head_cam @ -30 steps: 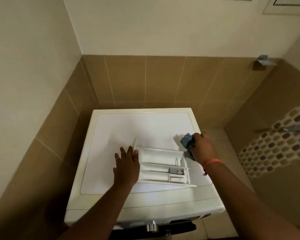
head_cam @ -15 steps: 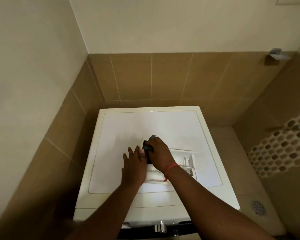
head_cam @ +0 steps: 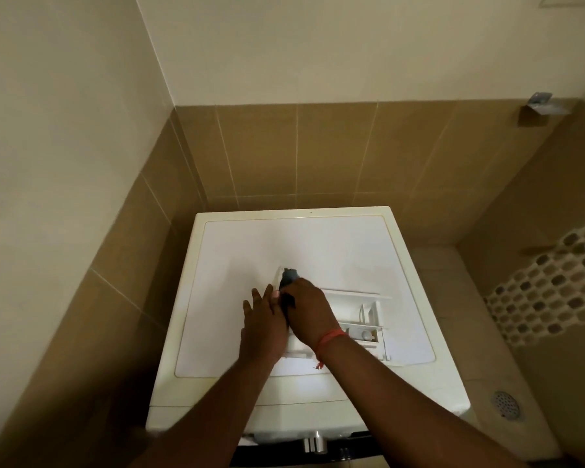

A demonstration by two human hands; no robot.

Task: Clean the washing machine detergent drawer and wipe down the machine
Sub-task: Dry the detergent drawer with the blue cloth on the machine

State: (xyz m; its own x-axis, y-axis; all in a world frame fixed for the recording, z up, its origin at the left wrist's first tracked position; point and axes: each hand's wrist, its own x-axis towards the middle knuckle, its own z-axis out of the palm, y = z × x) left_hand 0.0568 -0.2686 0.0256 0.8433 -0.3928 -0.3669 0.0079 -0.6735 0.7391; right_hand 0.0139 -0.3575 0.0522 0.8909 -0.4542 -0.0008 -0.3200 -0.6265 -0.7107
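A white detergent drawer (head_cam: 362, 315) lies on top of the white washing machine (head_cam: 250, 251), its compartments facing up. My right hand (head_cam: 309, 312) grips a dark blue cloth (head_cam: 289, 276) and holds it against the drawer's left end, by the front panel. My left hand (head_cam: 262, 319) rests against that same end with fingers straight, touching the right hand. The drawer's left half is hidden under both hands.
The machine stands in a corner of brown-tiled walls, close on the left and behind. To its right lies a tiled floor with a round drain (head_cam: 506, 404). A mosaic strip (head_cam: 551, 295) and a metal fitting (head_cam: 541, 103) are on the right wall.
My right hand has carried the cloth from the drawer's right end across to its left end, beside the left hand. The left hand has stayed at the drawer's left end.
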